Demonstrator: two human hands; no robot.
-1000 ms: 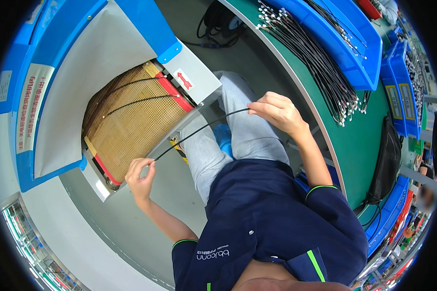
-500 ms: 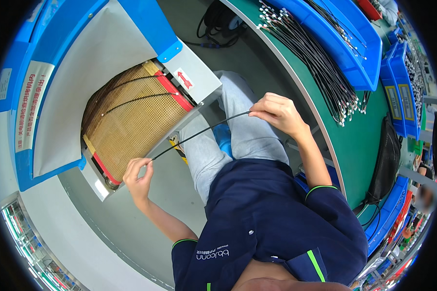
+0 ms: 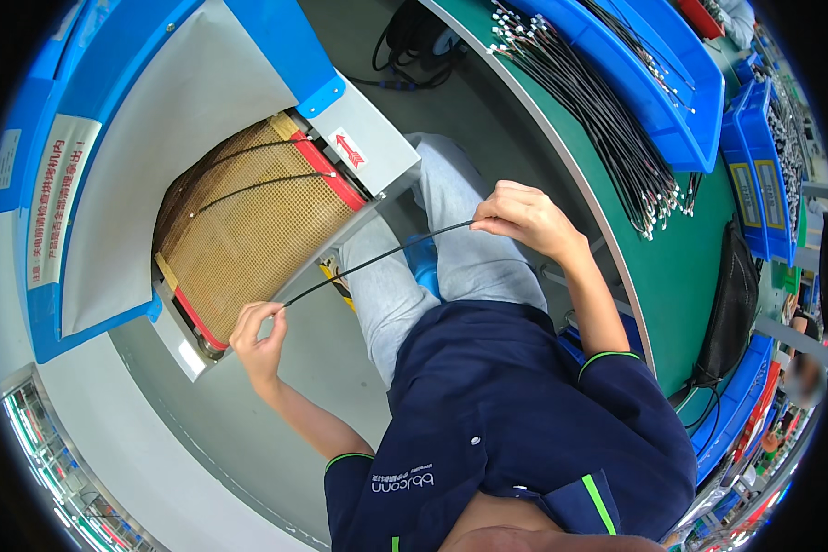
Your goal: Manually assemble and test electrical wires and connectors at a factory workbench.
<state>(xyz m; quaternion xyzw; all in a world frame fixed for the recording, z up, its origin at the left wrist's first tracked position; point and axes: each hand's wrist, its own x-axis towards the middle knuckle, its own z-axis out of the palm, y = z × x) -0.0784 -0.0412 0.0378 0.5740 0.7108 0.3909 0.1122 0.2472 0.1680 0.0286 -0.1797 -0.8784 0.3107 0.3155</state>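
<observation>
A thin black cable (image 3: 377, 258) stretches across my lap, slanting up to the right. Its lower left end is pinched in my left hand (image 3: 260, 342), thumb against fingertips. My right hand (image 3: 523, 219) grips the other end between thumb and fingers, so both cable ends are hidden by the fingers. Left of my knees, a mesh conveyor belt (image 3: 258, 235) with red edging comes out of a blue and white machine (image 3: 193, 101). Two more black cables lie apart on the mesh, the nearer one (image 3: 262, 184) with small white ends.
On the right, a green worktable (image 3: 607, 212) carries a bundle of black cables (image 3: 589, 110) with white connectors. Blue bins (image 3: 699, 101) stand behind it, and a black pouch (image 3: 729, 294) lies near them. A coiled dark cord (image 3: 423, 46) is on the floor ahead.
Both cables on the belt have shifted slightly to the left, toward the machine. My hands have moved a little, still holding the cable stretched between them.
</observation>
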